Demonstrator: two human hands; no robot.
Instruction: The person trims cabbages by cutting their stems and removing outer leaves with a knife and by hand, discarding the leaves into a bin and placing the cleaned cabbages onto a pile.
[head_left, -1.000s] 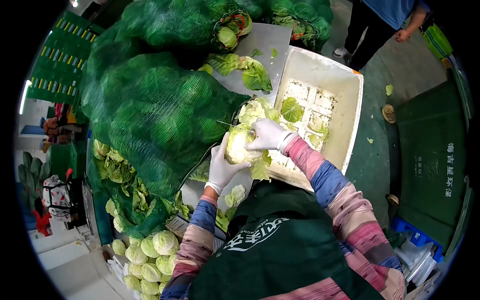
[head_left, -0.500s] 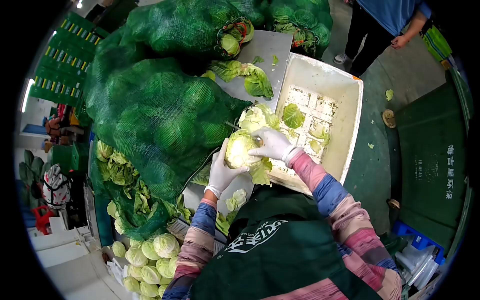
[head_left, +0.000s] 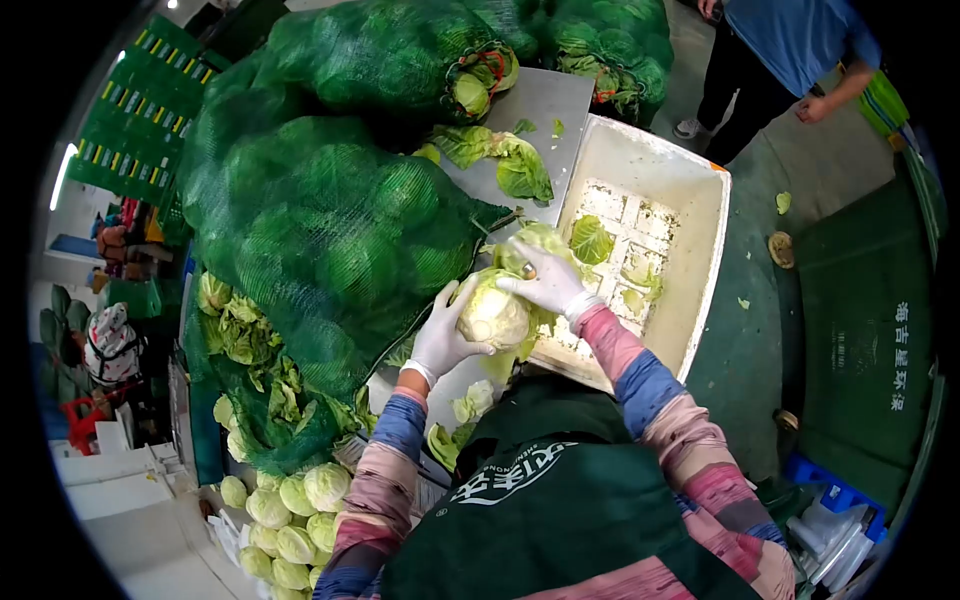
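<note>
A pale green cabbage (head_left: 494, 312) is held in front of me, over the metal table's edge. My left hand (head_left: 440, 335), in a white glove, cups its left side with fingers and thumb curved round it. My right hand (head_left: 548, 283), also gloved, grips the upper right of the same cabbage. A small dark object shows by the right fingers, too small to name. Just behind that hand is another pale leafy cabbage (head_left: 541, 237), partly covered. Loose leaves (head_left: 473, 402) lie on the table below my hands.
A white foam box (head_left: 705, 250) with scattered leaves stands at right. Green mesh sacks of cabbages (head_left: 330, 230) fill the left and back. Trimmed cabbages (head_left: 296, 543) are piled at lower left. A person (head_left: 790, 50) stands beyond the box; a green bin (head_left: 860, 330) is far right.
The cabbage has turned in my hands, and its smooth pale side now faces up. My right hand has shifted slightly right. The view has tilted a little.
</note>
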